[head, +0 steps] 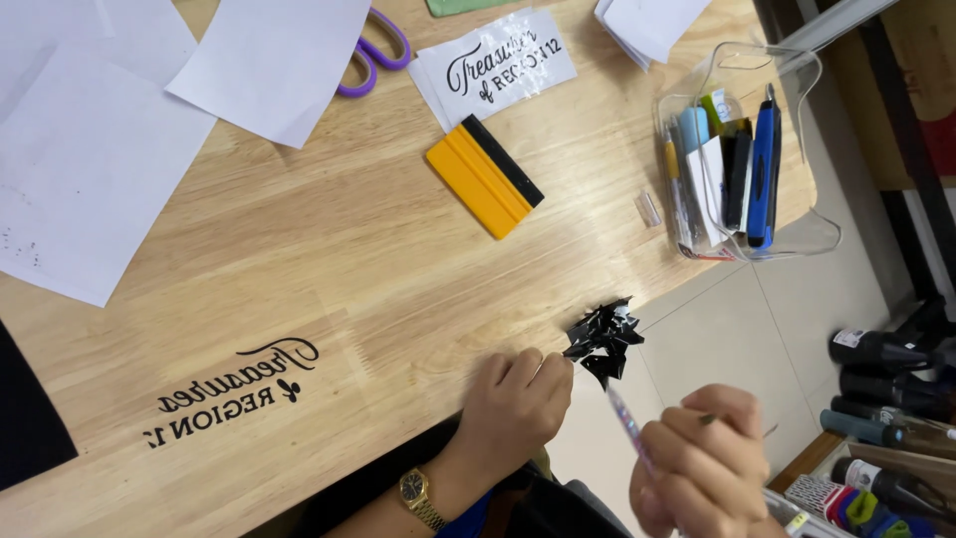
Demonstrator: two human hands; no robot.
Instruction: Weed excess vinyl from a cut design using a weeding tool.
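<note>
My left hand, with a gold watch on its wrist, rests curled at the table's near edge. Its fingertips pinch a crumpled clump of black vinyl scraps lying at that edge. My right hand hovers off the table over the floor, closed around a thin pen-like tool whose tip points up toward the scraps. Black vinyl lettering is stuck on the wooden table left of my left hand.
A yellow squeegee with a black edge lies mid-table. Purple scissors, a clear sheet with black lettering and white papers lie farther back. A clear box of pens sits right. Bottles stand beyond the table edge.
</note>
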